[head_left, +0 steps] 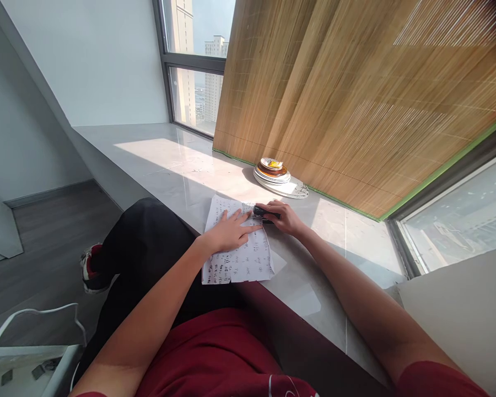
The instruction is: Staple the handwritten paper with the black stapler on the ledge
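Observation:
A sheet of paper (248, 262) covered in handwriting lies on the window ledge, its near edge reaching past the ledge toward my lap. My left hand (228, 231) rests flat on the sheet with the fingers spread. At the sheet's right edge, my right hand (287, 218) is closed around a black stapler (261, 211), whose front end sits over the paper. A small piece of printed paper (247, 207) shows at the top of the sheet, near the stapler. My right fingers hide part of the stapler.
Beyond my hands, a stack of plates (271, 175) stands on the pale tiled ledge (157, 160) beside a bamboo blind (314, 99). A window (196, 99) is at the back left. A white box (37, 353) with a cable stands at lower left.

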Available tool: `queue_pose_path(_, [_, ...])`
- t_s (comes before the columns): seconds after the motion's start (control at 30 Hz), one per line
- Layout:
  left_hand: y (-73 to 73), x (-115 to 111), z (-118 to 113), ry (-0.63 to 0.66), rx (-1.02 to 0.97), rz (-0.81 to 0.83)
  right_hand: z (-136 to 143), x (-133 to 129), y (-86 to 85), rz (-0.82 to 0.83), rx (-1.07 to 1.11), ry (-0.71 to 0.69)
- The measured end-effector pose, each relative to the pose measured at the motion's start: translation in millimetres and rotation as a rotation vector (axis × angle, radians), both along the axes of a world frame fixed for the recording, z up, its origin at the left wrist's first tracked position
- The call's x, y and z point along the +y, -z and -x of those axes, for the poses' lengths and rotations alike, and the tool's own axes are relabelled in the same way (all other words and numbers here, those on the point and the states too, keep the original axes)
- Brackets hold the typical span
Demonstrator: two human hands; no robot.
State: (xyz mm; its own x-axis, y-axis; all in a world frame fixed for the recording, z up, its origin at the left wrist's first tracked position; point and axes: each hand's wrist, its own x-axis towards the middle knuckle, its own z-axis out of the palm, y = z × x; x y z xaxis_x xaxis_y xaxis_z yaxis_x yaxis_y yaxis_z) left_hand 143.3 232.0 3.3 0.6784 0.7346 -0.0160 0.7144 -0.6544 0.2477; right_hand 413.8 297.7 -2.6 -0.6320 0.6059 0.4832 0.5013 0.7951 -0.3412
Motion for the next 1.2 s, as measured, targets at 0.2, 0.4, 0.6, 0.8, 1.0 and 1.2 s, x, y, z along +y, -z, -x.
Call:
queue_pose_path(0.2, [-1.0,-0.5,-0.6,-0.006,0.029,-0.002,2.1,-1.1,-1.1,-0.003,-0.024,0.024])
queue_pose_path(0.4, [-3.6,-1.1,-1.2,-0.007,0.031,0.022,6.5,-5.6,-3.3,-0.013,-0.165,0.137])
queue_pose_path(0.6, [-5.8,-2.5,-2.0,-0.016,0.034,0.043,19.5,-17.1,-10.3,-0.049,-0.366,0.287])
queue_pose_path(0.8, [-5.8,-3.0,-1.2,-0.021,0.030,0.033,23.0,-19.7,-13.4,-0.057,-0.383,0.274])
queue_pose_path(1.0, [-2.8,-1.0,0.9,-0.009,-0.008,0.031,-32.7,5.0,3.8,0.085,0.081,0.085])
queue_pose_path(1.2, [-1.6,3.2,2.6,0.010,-0.147,0.079,-44.8,16.6,5.6,0.017,0.371,0.455])
